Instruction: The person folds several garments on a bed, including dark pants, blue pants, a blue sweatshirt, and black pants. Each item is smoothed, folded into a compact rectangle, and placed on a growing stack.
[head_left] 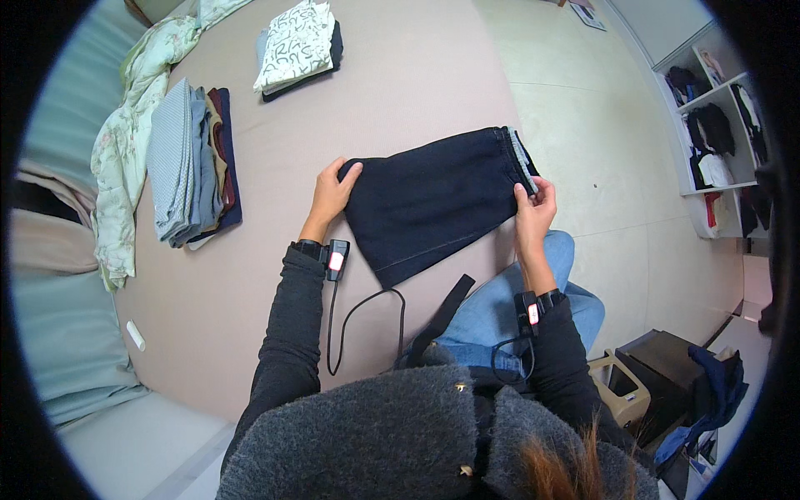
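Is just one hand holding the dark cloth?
No, the left hand holds one corner of the dark cloth, and the right hand holds its other end.

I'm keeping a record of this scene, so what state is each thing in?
Dark garment, laid flat, held at both ends
Left hand, closed on the garment's left end
Right hand, closed on the waistband end
Left-side clothes stack, folded, edges staggered
Far clothes stack, folded, patterned white piece on top
Floral quilt, bunched
Shelf unit, open-fronted, clothes inside
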A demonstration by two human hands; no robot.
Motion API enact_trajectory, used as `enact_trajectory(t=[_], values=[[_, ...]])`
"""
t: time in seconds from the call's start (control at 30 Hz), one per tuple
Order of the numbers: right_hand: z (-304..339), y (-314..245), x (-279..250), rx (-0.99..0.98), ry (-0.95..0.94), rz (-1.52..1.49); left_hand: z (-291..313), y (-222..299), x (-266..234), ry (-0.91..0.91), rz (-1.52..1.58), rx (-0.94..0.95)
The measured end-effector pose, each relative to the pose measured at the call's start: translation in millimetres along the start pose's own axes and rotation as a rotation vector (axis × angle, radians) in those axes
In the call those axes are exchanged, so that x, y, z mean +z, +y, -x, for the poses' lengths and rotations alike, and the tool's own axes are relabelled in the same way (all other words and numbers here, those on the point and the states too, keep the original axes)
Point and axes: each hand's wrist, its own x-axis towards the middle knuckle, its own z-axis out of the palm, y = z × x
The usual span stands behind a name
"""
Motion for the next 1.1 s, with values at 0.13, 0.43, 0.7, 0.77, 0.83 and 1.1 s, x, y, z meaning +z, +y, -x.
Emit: enact_trajectory(t=[0.13,0.43,0.7,0.77,0.83,1.1], values=[[11,-25,0,-0.454,-0.044,0.148,0,-22,8,0.082,0.138,-0.031],[15,-38,12,-0.717,-0.184,0.205,5,-23,13,0.105,0.191,-0.073],[-24,-1,18,-0.246,-0.139,0.340,0,-21,10,0.060,0.165,-0.055],[-38,2,17,-0.144,-0.211,0.445,0,-18,9,0.048,0.150,-0.049],[-47,3,17,-0.124,-0.284,0.422,1,-15,9,0.040,0.137,-0.053],[-58,23,8,-0.347,-0.176,0.245,0,-38,11,0.041,0.357,-0.153]])
